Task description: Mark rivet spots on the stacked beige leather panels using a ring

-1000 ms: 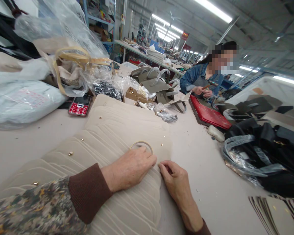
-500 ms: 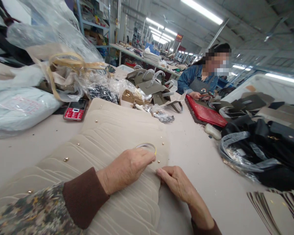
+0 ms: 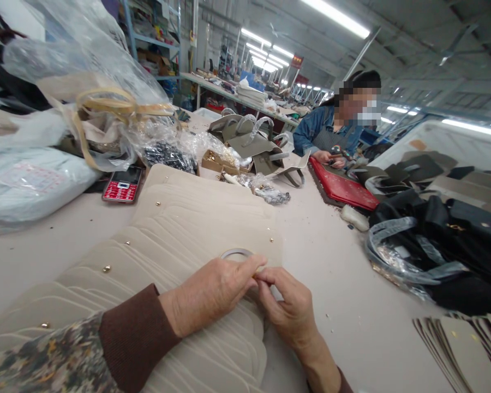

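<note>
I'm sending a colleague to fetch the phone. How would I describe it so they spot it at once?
Find the big fanned stack of beige pieces in the middle of the table. Left of its far end, beside the bulging white plastic bag, lies the phone. Its bright red keypad sets it apart from that bag and the beige stack.

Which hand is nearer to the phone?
Left. The left hand is below and right of the phone in the picture; the right hand is farther right.

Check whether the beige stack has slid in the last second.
No: the beige stack keeps its place at the far-left corner, judged against the red-keyed phone; both drift together in the view.
</note>
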The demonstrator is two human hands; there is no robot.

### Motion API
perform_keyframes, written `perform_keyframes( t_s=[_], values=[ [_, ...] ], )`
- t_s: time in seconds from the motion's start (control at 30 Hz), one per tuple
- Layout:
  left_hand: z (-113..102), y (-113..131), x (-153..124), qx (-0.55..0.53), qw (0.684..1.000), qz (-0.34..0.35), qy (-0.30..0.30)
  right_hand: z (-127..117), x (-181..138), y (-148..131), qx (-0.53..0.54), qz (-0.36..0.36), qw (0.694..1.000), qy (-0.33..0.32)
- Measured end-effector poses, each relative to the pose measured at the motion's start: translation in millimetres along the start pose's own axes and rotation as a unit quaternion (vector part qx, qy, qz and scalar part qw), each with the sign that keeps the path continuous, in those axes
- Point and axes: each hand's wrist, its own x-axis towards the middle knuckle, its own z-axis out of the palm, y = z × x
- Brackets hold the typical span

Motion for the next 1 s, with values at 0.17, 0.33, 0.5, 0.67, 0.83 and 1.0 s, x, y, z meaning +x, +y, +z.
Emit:
perform_keyframes(
  t_s=[0.17, 0.33, 0.5, 0.67, 0.83, 1.0],
  values=[
    [-6.0, 2.5, 3.5, -0.010, 0.998, -0.046, -0.051, 6.0, -3.7, 1.0, -0.077, 0.028, 0.997, 0.010],
    [-5.5, 1.8, 5.3, 0.023, 0.996, -0.060, -0.054, 7.3, -4.4, -2.7, -0.071, 0.064, 0.995, 0.026],
    [-4.3, 8.2, 6.4, 0.065, 0.998, -0.006, 0.015, 12.4, -0.8, -7.3, 0.145, 0.311, 0.938, 0.051],
    [-2.9, 13.6, 5.2, 0.073, 0.996, 0.027, 0.031, 4.5, 4.0, 12.2, 0.262, 0.449, 0.850, 0.083],
    [-1.8, 5.0, 8.2, 0.162, 0.981, -0.070, -0.077, -9.9, -1.6, 36.9, 0.247, 0.474, 0.845, 0.021],
    [-5.8, 5.5, 12.6, 0.177, 0.967, -0.104, -0.152, -4.4, -8.0, 41.3, 0.177, 0.438, 0.881, -0.026]
  ],
)
